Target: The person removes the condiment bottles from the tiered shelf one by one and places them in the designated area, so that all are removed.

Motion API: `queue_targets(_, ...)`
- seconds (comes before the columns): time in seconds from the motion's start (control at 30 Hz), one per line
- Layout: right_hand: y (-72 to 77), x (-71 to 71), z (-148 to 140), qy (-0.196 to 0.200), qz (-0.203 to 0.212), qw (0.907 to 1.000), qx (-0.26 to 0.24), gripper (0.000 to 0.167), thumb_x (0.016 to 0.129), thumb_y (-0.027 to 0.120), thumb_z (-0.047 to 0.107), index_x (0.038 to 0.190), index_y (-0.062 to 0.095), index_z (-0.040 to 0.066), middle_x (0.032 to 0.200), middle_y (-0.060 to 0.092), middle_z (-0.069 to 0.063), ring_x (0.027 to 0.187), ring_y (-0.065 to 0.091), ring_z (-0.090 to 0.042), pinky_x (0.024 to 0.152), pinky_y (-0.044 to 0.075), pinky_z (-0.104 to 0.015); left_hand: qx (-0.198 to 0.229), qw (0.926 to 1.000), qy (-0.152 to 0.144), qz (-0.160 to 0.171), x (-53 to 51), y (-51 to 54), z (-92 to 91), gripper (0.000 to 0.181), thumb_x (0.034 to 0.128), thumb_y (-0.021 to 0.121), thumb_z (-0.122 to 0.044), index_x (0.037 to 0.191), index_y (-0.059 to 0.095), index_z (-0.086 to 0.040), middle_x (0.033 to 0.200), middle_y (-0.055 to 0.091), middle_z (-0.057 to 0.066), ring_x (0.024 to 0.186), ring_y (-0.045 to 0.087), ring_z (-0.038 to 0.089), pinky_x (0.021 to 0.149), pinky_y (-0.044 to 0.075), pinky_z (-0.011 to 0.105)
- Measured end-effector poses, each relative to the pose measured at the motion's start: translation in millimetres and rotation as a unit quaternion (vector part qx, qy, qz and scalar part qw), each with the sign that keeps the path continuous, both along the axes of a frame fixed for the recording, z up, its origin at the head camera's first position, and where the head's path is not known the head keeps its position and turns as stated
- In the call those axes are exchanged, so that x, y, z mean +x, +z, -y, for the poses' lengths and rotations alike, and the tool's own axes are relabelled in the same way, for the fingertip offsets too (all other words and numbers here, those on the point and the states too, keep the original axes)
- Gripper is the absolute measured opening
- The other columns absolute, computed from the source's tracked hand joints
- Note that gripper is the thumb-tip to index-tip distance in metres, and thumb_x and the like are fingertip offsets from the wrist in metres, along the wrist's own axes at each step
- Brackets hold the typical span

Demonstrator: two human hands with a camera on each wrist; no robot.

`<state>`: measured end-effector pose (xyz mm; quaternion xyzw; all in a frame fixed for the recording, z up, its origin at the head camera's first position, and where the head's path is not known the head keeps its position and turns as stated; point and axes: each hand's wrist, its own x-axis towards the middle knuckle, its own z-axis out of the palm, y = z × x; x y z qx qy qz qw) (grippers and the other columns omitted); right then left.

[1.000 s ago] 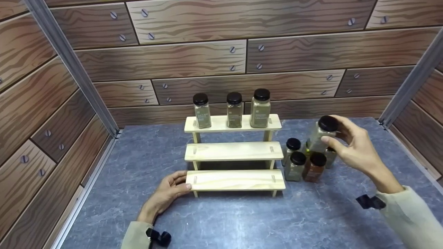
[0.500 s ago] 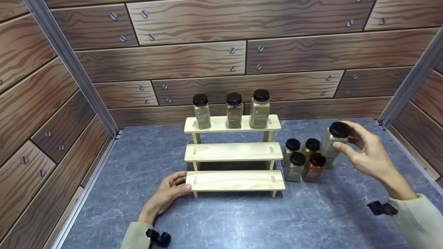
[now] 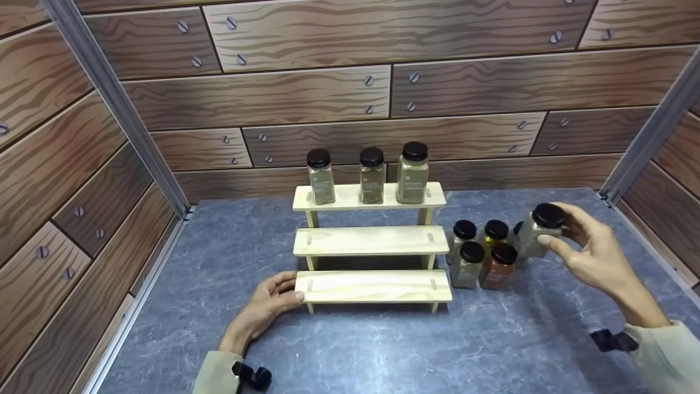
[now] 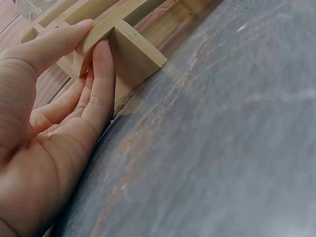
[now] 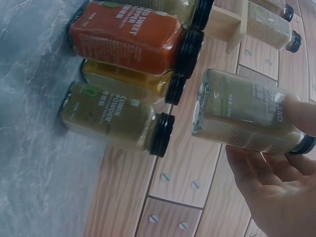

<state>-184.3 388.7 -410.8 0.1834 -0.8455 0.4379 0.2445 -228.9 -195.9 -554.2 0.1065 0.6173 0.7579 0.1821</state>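
Observation:
A three-tier wooden spice rack [image 3: 372,286] stands on the table. My left hand [image 3: 266,300] pinches the left end of its lowest shelf; in the left wrist view the thumb lies above the board and a finger below it. My right hand [image 3: 596,249] grips a spice jar [image 3: 536,234] with a black lid and pale contents. In the right wrist view this jar [image 5: 242,111] is held apart from the cluster, where a red-orange jar [image 5: 128,37], a yellow jar [image 5: 126,79] and a cumin powder jar [image 5: 108,116] show.
On the top shelf stand three jars: a left one [image 3: 321,178], a middle one [image 3: 372,178] and a right one [image 3: 413,175]. Several jars, among them a greyish one [image 3: 466,268], stand close together right of the rack. Wood-patterned walls [image 3: 328,98] enclose the table [image 3: 355,350].
My right hand has carried its jar to the right and nearer to me, from above the cluster to its right side. My left hand stays on the rack.

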Motion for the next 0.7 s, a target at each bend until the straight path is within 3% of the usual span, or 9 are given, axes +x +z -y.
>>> queue_targets(0.7, -42.4, 4.5, -14.2, 0.000, 0.025, 0.9991, -0.035, 0.057, 0.084, 0.070, -0.027, 0.138, 0.055, -0.017, 0.120, 0.069, 0.025, 0.107, 0.068, 0.007, 0.094, 0.055, -0.008, -0.004, 1.0000, -0.004, 0.000, 0.0, 0.8, 0.5, 0.070, 0.0944, 0.073, 0.001, 0.152, 0.037, 0.017, 0.137, 0.063, 0.017, 0.114, 0.070, 0.020, 0.100, 0.062, 0.028)
